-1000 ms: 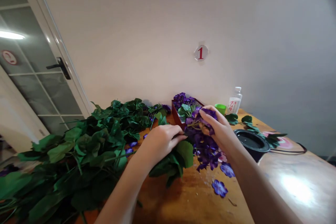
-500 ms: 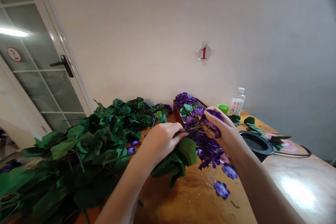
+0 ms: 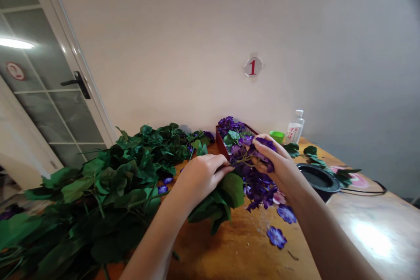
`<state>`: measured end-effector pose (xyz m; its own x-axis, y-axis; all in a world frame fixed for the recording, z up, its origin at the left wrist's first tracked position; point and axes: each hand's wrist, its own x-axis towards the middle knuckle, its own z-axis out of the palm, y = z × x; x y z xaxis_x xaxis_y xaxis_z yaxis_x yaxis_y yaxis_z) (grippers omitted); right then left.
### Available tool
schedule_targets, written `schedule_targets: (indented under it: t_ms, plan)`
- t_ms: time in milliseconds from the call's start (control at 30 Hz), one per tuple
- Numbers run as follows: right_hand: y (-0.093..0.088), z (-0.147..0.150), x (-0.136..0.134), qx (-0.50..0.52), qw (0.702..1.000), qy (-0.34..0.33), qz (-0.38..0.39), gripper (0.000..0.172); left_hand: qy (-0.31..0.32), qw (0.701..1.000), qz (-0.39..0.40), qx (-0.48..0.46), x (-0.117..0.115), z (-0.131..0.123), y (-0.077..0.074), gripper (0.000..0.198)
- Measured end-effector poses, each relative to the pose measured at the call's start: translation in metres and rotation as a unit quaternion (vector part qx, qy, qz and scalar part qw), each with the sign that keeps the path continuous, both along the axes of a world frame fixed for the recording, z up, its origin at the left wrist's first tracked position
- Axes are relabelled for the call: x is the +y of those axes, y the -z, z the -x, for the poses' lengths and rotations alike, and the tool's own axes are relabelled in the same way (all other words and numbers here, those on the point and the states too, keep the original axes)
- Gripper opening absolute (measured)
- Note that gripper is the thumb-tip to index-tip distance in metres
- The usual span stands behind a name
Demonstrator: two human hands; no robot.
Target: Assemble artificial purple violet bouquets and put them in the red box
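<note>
Between my hands is an artificial purple flower spray point(image 3: 243, 157) with thin branching stems. My left hand point(image 3: 208, 173) is closed in a pinch on its stem, above a bunch of green leaves point(image 3: 213, 208). Around the purple petals at the upper right curl the fingers of my right hand point(image 3: 275, 157). More purple blossoms point(image 3: 260, 190) lie below that hand. A pink petal point(image 3: 278, 197) sits beside them. Two loose blue-violet blossoms, one of them nearest me point(image 3: 276, 237), rest on the wooden table point(image 3: 243, 253).
A large heap of artificial leaves point(image 3: 108, 183) covers the left side. Behind my hands stands a red box point(image 3: 222, 143) with purple flowers. At the right are a black round-topped pot point(image 3: 318, 179) with a cord, a green cup point(image 3: 277, 136) and a bottle point(image 3: 295, 127).
The view has shifted very slightly. Both hands keep the same hold on the flower spray, with hardly any movement.
</note>
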<state>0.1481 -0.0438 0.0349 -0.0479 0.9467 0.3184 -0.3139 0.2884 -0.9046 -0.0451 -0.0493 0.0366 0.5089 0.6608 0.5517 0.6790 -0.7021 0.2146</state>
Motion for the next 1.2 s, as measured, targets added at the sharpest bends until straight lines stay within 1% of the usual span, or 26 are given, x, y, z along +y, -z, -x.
schedule_targets:
  t_ms: [300,400,467,600,700,800,933,1100,1200]
  plan:
    - [0.000,0.004,0.000,-0.001,1.000,0.015,0.014,0.027,-0.002,1.000,-0.003,0.014,-0.002,-0.001,-0.001,0.013]
    - [0.002,0.003,0.000,-0.036,0.999,0.018,0.009,0.029,-0.007,1.000,-0.006,0.025,-0.001,0.000,0.000,0.014]
    - [0.002,0.000,0.000,-0.086,0.996,0.025,0.000,0.032,-0.008,0.999,-0.018,0.027,0.001,0.000,0.000,0.015]
    - [-0.002,-0.011,-0.003,-0.214,0.976,0.011,-0.033,0.038,-0.006,0.998,-0.050,0.024,0.003,0.002,0.001,0.017]
    - [-0.004,-0.016,-0.002,-0.281,0.955,0.033,-0.086,0.034,-0.008,0.998,-0.057,0.034,0.004,0.002,0.002,0.017]
    - [-0.004,-0.017,0.000,-0.308,0.944,0.036,-0.115,0.033,-0.009,0.996,-0.069,0.050,0.004,0.002,0.002,0.016]
    - [-0.004,-0.020,0.000,-0.339,0.935,0.002,-0.109,0.036,-0.002,0.994,-0.086,0.070,0.003,0.003,0.001,0.017]
    - [-0.004,-0.025,-0.001,-0.390,0.912,0.017,-0.126,0.033,0.008,0.986,-0.125,0.108,0.002,0.003,-0.002,0.020]
    - [-0.003,-0.026,0.001,-0.407,0.899,0.005,-0.163,0.031,0.015,0.984,-0.110,0.138,0.001,0.003,-0.003,0.021]
